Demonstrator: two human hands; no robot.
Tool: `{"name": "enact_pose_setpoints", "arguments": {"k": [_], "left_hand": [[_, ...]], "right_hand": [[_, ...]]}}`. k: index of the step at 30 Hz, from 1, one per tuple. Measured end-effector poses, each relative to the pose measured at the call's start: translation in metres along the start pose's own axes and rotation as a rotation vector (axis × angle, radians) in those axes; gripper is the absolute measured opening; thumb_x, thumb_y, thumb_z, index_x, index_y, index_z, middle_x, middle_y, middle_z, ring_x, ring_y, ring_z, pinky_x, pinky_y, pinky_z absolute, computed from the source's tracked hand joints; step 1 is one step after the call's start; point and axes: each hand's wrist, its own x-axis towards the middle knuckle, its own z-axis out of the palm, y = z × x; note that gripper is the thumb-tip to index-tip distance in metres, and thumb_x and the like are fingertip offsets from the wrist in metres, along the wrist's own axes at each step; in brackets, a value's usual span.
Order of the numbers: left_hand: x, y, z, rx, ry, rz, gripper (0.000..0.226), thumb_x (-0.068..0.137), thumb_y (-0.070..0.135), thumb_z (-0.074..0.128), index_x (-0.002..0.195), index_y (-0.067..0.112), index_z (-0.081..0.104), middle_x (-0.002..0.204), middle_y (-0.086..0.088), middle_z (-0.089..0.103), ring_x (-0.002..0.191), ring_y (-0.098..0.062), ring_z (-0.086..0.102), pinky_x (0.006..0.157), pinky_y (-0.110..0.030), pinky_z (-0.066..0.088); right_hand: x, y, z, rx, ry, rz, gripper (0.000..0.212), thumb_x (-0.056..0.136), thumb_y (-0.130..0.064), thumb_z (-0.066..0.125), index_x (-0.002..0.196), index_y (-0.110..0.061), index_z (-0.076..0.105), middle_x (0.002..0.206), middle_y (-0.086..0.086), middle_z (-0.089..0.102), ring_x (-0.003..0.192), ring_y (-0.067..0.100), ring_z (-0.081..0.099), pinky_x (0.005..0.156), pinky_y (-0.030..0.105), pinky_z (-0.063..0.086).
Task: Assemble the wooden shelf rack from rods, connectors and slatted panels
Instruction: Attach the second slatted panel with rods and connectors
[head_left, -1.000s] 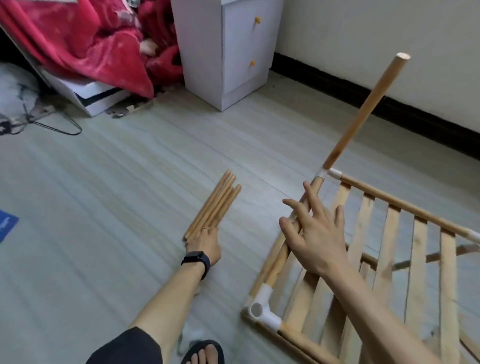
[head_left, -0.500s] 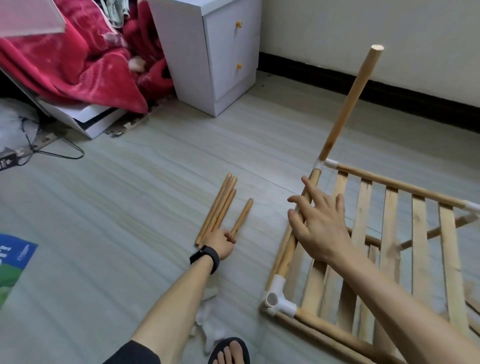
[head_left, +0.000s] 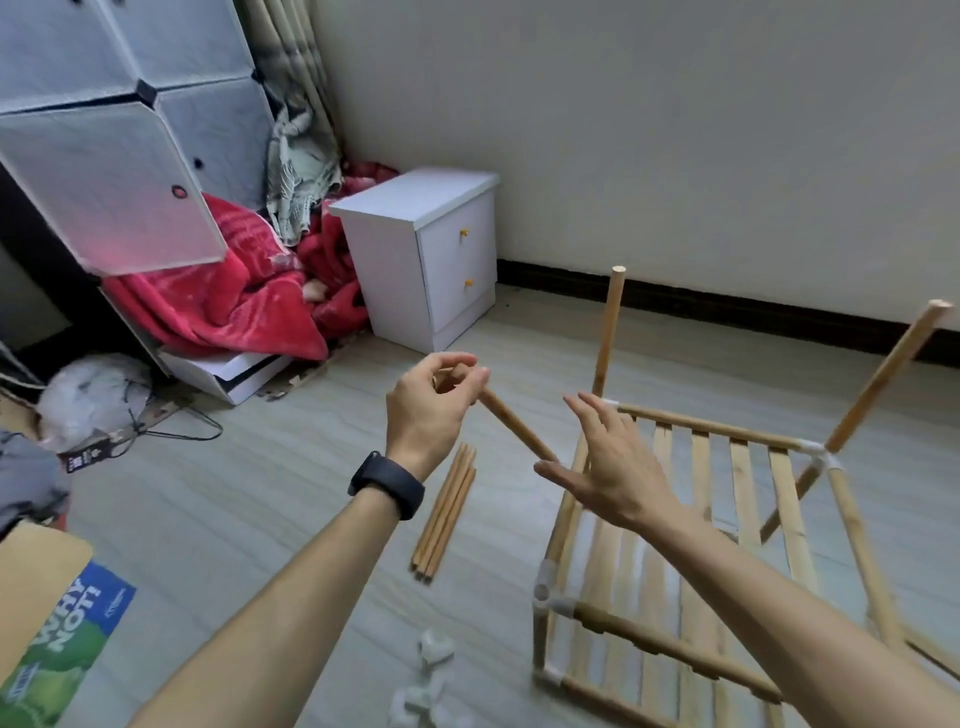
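Now, rod: my left hand (head_left: 434, 410) is closed round one end of a rod (head_left: 511, 423), held in the air above the floor (head_left: 260, 493), free end pointing down toward the frame's near-left side.
Right hand: my right hand (head_left: 613, 467) is open, fingers spread, empty, hovering over the left edge of the frame (head_left: 701, 519); whether it touches the wood I cannot tell.
Frame: it lies on the floor, slatted panel flat, white connectors at the corners, two uprights (head_left: 609, 332) standing from the far corners.
Near connector: the near-left connector (head_left: 548, 597) shows an open socket, which I judge is where this rod belongs.
Spare rods: a bundle (head_left: 447, 512) lies on the floor between my arms, just beside the frame.
Handling: the rod looks light, stiff and smooth, so it may turn in my fingers; I would shift my grip nearer the middle and let the right hand guide the tip.
Hold: the frame looks light and may slide when pushed, so I would press down beside the socket.
Edges: the uprights stand bare-ended, and a swinging rod could knock them.
Room: open floor lies left and ahead; the cabinet (head_left: 426, 249) stands well apart; white scraps (head_left: 431, 670) lie near.
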Motion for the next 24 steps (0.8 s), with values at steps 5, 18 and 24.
{"name": "enact_pose_setpoints", "arguments": {"k": [5,18,24], "left_hand": [[-0.024,0.073,0.053,-0.148,-0.243,0.158,0.032,0.086,0.035,0.076,0.113,0.019,0.071,0.089,0.002,0.076,0.085,-0.011,0.074,0.073,-0.025,0.060],[-0.125,-0.014,0.203,0.872,-1.019,0.478,0.099,0.076,0.086,0.048,0.155,0.047,0.001,0.168,0.005,-0.002,0.154,-0.025,-0.004,0.121,-0.050,0.004],[-0.160,-0.053,0.240,0.938,-1.211,0.419,0.107,0.060,0.106,0.014,0.150,0.056,-0.015,0.158,0.007,-0.035,0.139,-0.029,-0.044,0.109,-0.067,-0.026]], "right_hand": [[-0.039,0.008,-0.042,0.091,0.114,-0.031,0.038,0.092,-0.067,0.043,0.099,-0.034,0.061,0.091,-0.012,0.061,0.083,0.008,0.057,0.066,0.026,0.044],[-0.186,0.121,-0.096,0.736,0.565,0.566,0.042,0.090,-0.062,0.054,0.095,-0.024,0.071,0.088,-0.007,0.077,0.085,0.008,0.072,0.080,0.032,0.055],[-0.224,0.165,-0.104,1.211,0.886,0.656,0.020,0.104,-0.025,0.053,0.085,-0.017,0.052,0.064,-0.003,0.055,0.062,0.011,0.056,0.076,0.036,0.045]]}}
